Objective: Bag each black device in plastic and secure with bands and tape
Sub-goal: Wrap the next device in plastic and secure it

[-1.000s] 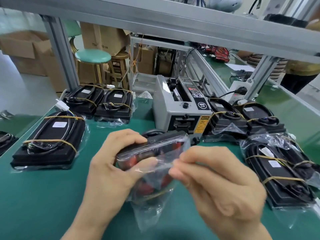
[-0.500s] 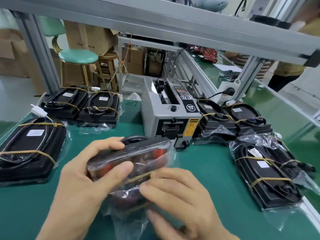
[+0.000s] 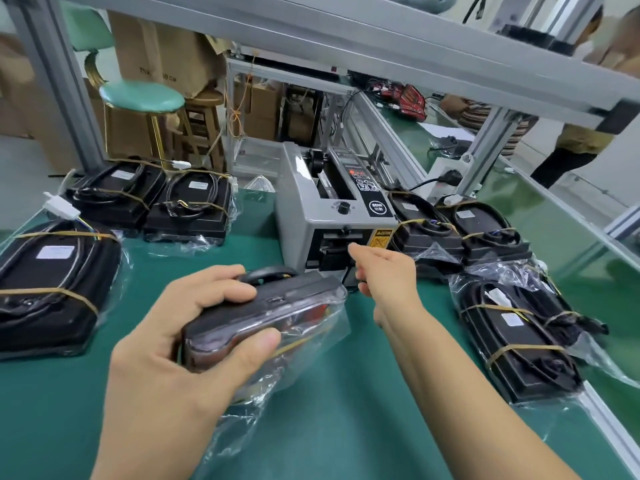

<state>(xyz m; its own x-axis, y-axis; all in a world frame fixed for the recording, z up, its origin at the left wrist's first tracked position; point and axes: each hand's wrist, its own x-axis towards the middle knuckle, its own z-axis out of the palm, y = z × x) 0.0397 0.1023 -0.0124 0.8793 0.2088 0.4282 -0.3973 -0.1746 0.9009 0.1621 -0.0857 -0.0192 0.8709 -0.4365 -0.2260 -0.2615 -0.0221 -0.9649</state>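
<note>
Seven banded bags (image 3: 52,282) ring the mat. Beyond the grip, the dispenser (image 3: 332,216) feeds tape. Left hand (image 3: 180,341) clasps the bagged device (image 3: 273,317), untaped; right hand (image 3: 384,271) reaches dispenserward, fingers loosely curled, empty.

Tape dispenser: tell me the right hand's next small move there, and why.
Probably pinch the tape at the tape dispenser outlet and pull a piece free. The right hand reaches with its fingertips at the slot, while the left hand holds the bagged device, banded but apparently untaped.
</note>
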